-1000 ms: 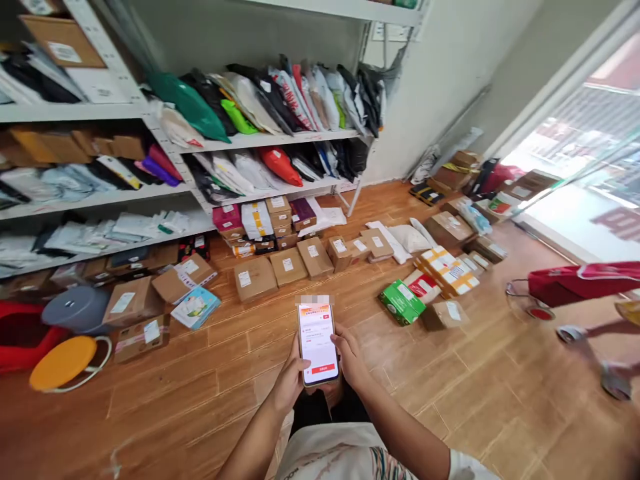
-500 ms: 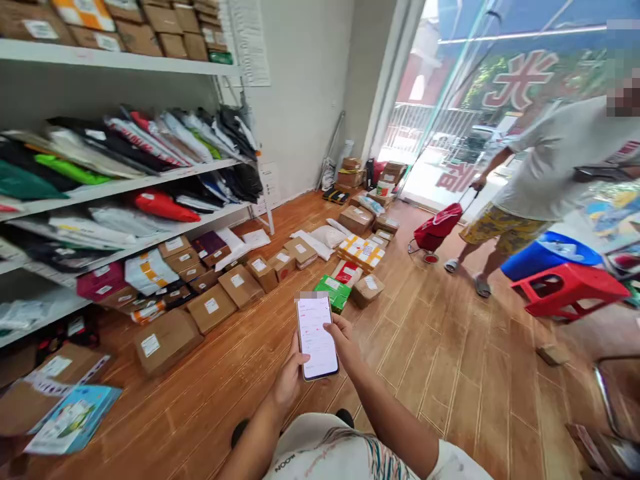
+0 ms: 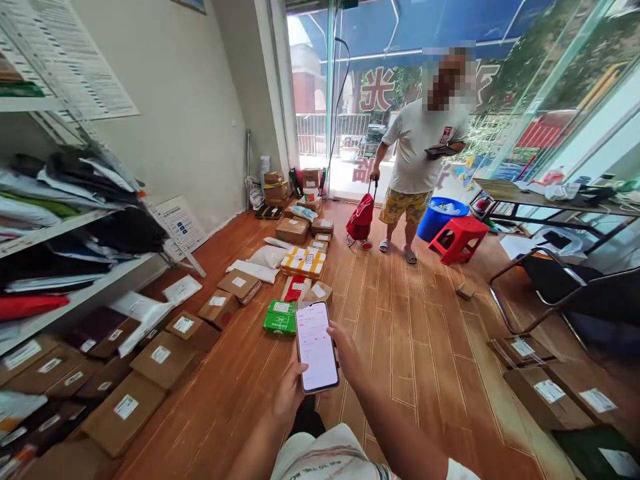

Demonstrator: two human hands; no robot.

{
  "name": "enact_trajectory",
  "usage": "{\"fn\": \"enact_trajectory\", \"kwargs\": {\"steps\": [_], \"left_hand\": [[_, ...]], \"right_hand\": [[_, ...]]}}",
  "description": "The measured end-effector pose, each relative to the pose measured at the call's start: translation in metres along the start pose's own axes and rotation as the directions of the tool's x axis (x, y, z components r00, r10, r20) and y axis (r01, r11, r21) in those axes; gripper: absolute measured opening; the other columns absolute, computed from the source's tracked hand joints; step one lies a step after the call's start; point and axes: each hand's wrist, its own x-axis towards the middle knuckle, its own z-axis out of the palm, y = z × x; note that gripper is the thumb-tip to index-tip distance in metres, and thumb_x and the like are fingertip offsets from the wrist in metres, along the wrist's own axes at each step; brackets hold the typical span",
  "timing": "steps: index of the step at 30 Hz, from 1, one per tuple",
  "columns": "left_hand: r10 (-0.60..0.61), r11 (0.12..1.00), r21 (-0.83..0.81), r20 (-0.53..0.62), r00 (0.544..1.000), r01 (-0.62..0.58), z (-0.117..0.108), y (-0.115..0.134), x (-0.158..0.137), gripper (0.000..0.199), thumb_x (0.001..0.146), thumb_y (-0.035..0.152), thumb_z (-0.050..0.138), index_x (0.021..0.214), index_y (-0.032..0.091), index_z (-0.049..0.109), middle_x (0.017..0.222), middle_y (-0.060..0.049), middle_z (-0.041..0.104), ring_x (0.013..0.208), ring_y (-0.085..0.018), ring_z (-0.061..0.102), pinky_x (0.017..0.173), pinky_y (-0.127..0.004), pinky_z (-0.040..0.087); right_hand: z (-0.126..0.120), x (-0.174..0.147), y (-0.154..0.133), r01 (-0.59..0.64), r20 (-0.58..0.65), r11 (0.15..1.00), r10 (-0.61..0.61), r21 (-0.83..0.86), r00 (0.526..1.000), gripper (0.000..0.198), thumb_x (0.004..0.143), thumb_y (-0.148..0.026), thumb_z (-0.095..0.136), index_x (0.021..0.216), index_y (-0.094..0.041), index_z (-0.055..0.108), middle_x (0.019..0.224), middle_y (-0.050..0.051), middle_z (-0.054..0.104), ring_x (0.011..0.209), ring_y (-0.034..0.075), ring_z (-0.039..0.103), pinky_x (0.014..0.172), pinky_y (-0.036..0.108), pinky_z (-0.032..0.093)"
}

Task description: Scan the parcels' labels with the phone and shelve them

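A smartphone with a lit white screen is held upright in front of me between both hands. My left hand is closed round its lower left side, the thumb lying over the edge of the screen. On the other side my right hand grips the phone's right edge, with its thumb tip at the screen. The text on the screen is too small to read. Just beyond the phone lie a green box and a red and white parcel on the floor.
Rows of cardboard boxes line the floor at left, beside a shelf of bagged parcels. Ahead, a person holds a red trolley bag. A red stool, blue bucket and black chair stand at right.
My view has swung to the right, bringing the desk, chair and right-hand boxes into sight. Both hands still hold the smartphone, and its screen content looks different.
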Motion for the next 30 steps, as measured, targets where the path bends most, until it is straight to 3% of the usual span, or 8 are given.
{"fn": "enact_trajectory", "kwargs": {"steps": [5, 8, 11, 16, 20, 30], "left_hand": [[0.032, 0.999, 0.016, -0.024, 0.999, -0.032, 0.014, 0.023, 0.07, 0.09, 0.082, 0.027, 0.056, 0.153, 0.036, 0.001, 0.132, -0.013, 0.057, 0.102, -0.034, 0.064, 0.06, -0.038, 0.059], [0.048, 0.998, 0.029, -0.004, 0.999, -0.048, 0.011, 0.041, 0.125, 0.088, 0.084, 0.028, 0.054, 0.153, 0.035, -0.002, 0.127, -0.013, 0.06, 0.098, -0.035, 0.066, 0.057, -0.041, 0.059], [0.077, 0.997, 0.013, 0.008, 0.997, -0.077, 0.006, 0.063, 0.189, 0.092, 0.084, 0.028, 0.054, 0.152, 0.036, -0.007, 0.125, -0.012, 0.062, 0.101, -0.036, 0.066, 0.059, -0.042, 0.06], [0.079, 0.997, -0.013, 0.04, 0.996, -0.079, 0.012, 0.106, 0.303, 0.092, 0.082, 0.025, 0.057, 0.152, 0.039, 0.0, 0.133, -0.01, 0.056, 0.104, -0.033, 0.064, 0.065, -0.04, 0.061], [0.064, 0.998, -0.018, 0.112, 0.992, -0.062, 0.026, 0.133, 0.385, 0.09, 0.08, 0.023, 0.058, 0.152, 0.041, 0.006, 0.138, -0.009, 0.053, 0.108, -0.033, 0.062, 0.068, -0.042, 0.061], [-0.024, 0.999, 0.046, 0.13, 0.991, 0.018, 0.071, 0.152, 0.543, 0.086, 0.082, 0.023, 0.056, 0.152, 0.039, 0.008, 0.143, -0.007, 0.048, 0.11, -0.031, 0.061, 0.074, -0.042, 0.061]], "right_hand": [[-0.023, 0.121, -0.035, 0.003, 0.002, 1.0, -0.003, -0.03, 1.0, 0.053, 0.084, -0.066, 0.049, 0.113, -0.025, 0.066, 0.085, 0.001, 0.071, 0.081, 0.02, 0.063, 0.07, 0.03, 0.046], [-0.034, 0.207, -0.053, -0.036, 0.034, 0.998, 0.037, -0.043, 0.999, 0.066, 0.082, -0.074, 0.043, 0.121, -0.024, 0.061, 0.074, 0.002, 0.07, 0.069, 0.019, 0.062, 0.064, 0.03, 0.045], [-0.05, 0.273, -0.062, -0.033, 0.059, 0.999, 0.035, -0.03, 0.998, 0.074, 0.081, -0.079, 0.036, 0.119, -0.022, 0.063, 0.076, 0.004, 0.071, 0.068, 0.018, 0.062, 0.063, 0.029, 0.044], [-0.084, 0.342, -0.06, -0.055, 0.085, 0.998, 0.056, -0.021, 0.995, 0.073, 0.08, -0.08, 0.036, 0.094, -0.018, 0.072, 0.081, 0.006, 0.071, 0.071, 0.019, 0.061, 0.063, 0.028, 0.041], [-0.11, 0.391, -0.07, -0.024, 0.045, 0.999, 0.025, -0.025, 0.999, 0.061, 0.084, -0.071, 0.041, 0.096, -0.019, 0.071, 0.083, 0.003, 0.07, 0.077, 0.019, 0.06, 0.071, 0.029, 0.042], [-0.194, 0.521, -0.104, 0.074, -0.03, 0.997, -0.074, -0.015, 0.997, 0.038, 0.089, -0.047, 0.045, 0.081, -0.018, 0.067, 0.074, 0.0, 0.065, 0.073, 0.018, 0.057, 0.073, 0.029, 0.043]]}}
